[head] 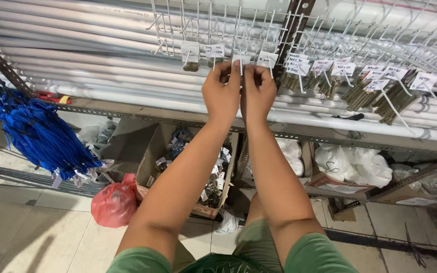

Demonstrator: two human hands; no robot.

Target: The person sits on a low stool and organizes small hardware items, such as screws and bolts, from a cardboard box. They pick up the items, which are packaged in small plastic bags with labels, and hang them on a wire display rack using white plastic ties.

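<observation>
Near the lower edge of the frame, both forearms are reaching up from green sleeves. Mid-frame left, a red plastic bag [114, 204] is lying on the tiled floor beside an open cardboard box of small metal parts [193, 167]. At upper centre, the left hand [222, 93] and right hand [257, 93] are pinching together on a small white paper tag [241, 60] hanging from a white wire grid rack [218, 25]. White plastic pipes [102, 65] are lying behind.
</observation>
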